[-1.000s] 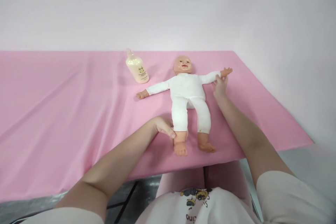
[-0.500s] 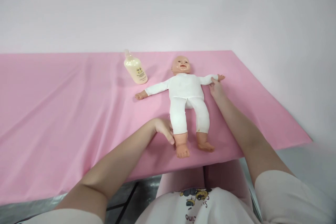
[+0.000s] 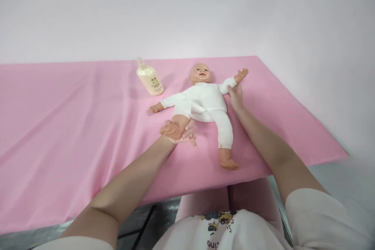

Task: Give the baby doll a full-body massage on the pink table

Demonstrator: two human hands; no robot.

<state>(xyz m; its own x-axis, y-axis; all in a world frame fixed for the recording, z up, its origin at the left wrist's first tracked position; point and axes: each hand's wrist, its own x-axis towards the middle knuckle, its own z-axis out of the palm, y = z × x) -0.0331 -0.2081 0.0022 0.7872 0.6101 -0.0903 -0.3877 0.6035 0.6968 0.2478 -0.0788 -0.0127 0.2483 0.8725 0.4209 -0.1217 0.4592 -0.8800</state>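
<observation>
Left hand grips doll foot, right hand its arm; bottle label unreadable.

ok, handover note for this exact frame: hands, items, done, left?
Left hand: cupped under the baby doll's foot, that leg bent up toward its body.
Right hand: fingers on the doll's raised arm near the wrist.
Doll lies face up on the pink sheet; its other leg lies straight. Lotion bottle stands untouched behind the doll's other arm.
Done: one leg bent up.
Left: likely the other leg; bottle unopened.
</observation>
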